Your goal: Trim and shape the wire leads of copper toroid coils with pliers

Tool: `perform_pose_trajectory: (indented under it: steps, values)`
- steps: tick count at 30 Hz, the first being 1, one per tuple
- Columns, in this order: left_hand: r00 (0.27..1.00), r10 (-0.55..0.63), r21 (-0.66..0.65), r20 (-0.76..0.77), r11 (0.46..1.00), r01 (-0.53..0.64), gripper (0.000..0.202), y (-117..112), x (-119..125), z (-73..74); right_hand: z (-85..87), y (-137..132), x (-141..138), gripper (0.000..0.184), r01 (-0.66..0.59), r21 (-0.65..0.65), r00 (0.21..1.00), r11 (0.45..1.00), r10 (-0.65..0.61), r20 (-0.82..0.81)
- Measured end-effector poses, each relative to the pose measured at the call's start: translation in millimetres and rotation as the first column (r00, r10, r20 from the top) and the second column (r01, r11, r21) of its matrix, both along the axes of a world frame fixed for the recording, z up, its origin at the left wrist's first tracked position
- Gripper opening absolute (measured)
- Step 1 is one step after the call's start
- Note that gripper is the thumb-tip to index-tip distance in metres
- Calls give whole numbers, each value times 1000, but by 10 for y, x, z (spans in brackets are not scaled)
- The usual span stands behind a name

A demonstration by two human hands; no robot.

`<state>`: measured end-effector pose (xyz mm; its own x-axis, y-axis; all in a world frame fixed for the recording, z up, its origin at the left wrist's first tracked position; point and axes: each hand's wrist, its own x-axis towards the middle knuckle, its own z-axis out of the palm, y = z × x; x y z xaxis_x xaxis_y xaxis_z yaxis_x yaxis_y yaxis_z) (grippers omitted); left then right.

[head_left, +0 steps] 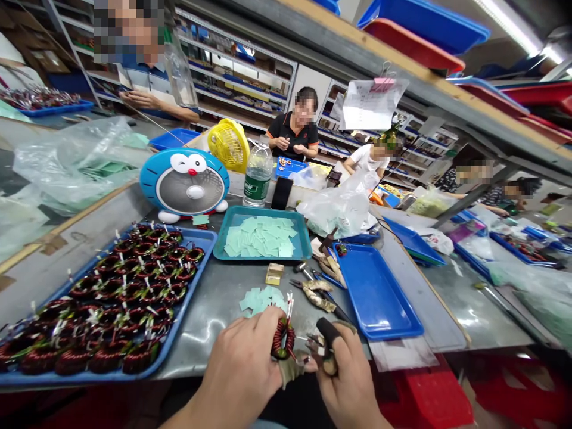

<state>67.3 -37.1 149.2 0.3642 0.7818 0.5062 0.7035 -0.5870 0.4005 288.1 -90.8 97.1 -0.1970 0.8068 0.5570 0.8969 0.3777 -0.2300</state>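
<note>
My left hand (243, 360) is closed around a copper-wound toroidal coil (283, 338) with white-sleeved leads standing up from it. A cloth wrap covers the left thumb. My right hand (346, 372) grips a pair of pliers (326, 333) with dark handles, its jaws pointing at the coil from close by; whether they touch it I cannot tell. Just beyond the left hand lies a loose pile of pale green paper pieces (263, 299). At the left, a blue tray (190, 298) bears rows of similar coils (143, 292).
Farther back are a teal tray (223, 253) of green pieces, a small yellowish block (274, 274), tape-wrapped pliers (319, 295) and a blue tray (379, 292). A blue cartoon fan (185, 185) and a bottle (258, 179) stand behind. Co-workers sit beyond; a shelf (402, 59) hangs overhead.
</note>
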Motion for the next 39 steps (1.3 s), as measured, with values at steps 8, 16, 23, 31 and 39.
perform_pose_trajectory:
  steps: [8,16,23,31,39]
  values:
    - [975,-122,-285,185,943,172,25,16,-63,-61,218,14,-14,33,-46,-44,999,998,45,-10]
    - [915,-205,-442,349,824,353,24,-45,-165,39,703,55,62,22,-165,-313,986,935,158,-48]
    - [850,-161,-594,502,649,474,24,-171,-230,92,674,8,-48,11,-270,-579,939,769,76,-336]
    - [792,-153,-639,591,509,576,29,-260,-301,15,180,-247,-312,11,-501,-593,697,630,-112,-708]
    - [821,-131,-680,555,496,539,33,-229,-327,-113,135,-224,-182,8,-354,-598,872,719,22,-489]
